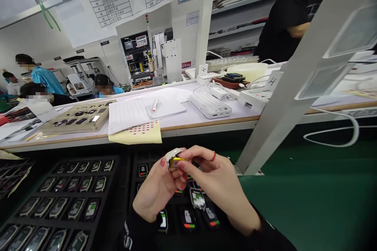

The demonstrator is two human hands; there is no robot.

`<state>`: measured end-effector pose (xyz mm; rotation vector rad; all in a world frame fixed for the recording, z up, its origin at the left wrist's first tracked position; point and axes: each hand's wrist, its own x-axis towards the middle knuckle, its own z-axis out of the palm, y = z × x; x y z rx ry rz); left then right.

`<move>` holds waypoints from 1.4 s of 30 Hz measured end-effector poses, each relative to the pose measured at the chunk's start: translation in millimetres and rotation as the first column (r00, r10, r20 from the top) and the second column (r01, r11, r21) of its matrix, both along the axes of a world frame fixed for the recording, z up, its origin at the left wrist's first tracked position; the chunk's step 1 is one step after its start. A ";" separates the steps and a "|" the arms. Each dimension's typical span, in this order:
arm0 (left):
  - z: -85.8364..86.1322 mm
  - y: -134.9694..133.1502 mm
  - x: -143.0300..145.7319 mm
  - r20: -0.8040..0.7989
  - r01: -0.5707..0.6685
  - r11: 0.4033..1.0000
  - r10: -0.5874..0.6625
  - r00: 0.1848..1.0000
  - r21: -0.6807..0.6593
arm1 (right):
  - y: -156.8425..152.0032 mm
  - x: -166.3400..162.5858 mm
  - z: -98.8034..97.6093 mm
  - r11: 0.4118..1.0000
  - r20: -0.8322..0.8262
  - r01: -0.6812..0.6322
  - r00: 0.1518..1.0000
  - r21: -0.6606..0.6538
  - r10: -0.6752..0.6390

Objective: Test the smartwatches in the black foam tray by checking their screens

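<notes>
My left hand (pixel 156 192) grips a small pale watch case (pixel 173 153), with the thumb on its near side. Against the case sits a flat part with a shiny yellow edge (pixel 176 163); its exact kind is hard to make out. The thumb and fingers of my right hand (pixel 219 178) pinch this yellow-edged part from the right. Both hands are over a black tray of watches, and they cover part of it. Just below them lies a silver-framed watch (pixel 197 199). Lit watches (pixel 187 218) with red and green bars rest in nearby slots.
To the left, a black foam tray (pixel 110 192) holds rows of watches. A raised shelf ahead bears papers (pixel 129 113), a pen (pixel 154 104), a white power bank (pixel 210 106) and a beige parts tray (pixel 100 121). A slanted metal post (pixel 277 113) rises at right. Several people are beyond.
</notes>
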<state>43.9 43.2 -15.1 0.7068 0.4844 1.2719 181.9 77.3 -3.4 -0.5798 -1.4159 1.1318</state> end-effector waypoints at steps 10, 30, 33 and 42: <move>-0.8 -0.8 -3.2 -0.040 -0.011 0.998 0.008 0.999 -0.058 | 7.9 4.2 -5.4 0.935 0.065 0.266 0.955 0.234 -0.288; -32.4 -26.9 -23.1 -0.781 -0.155 0.987 0.067 0.621 -0.038 | 1.4 56.6 16.3 0.944 0.204 0.237 0.937 0.229 -0.285; -61.7 -27.9 -26.1 -0.958 -0.138 0.990 0.025 0.285 -0.016 | 2.2 59.9 16.9 0.954 0.231 0.194 0.941 0.227 -0.246; -68.8 -28.7 -23.3 -0.983 -0.053 0.996 0.057 -0.175 0.067 | 1.6 69.9 21.2 0.956 0.331 0.105 0.923 0.273 -0.196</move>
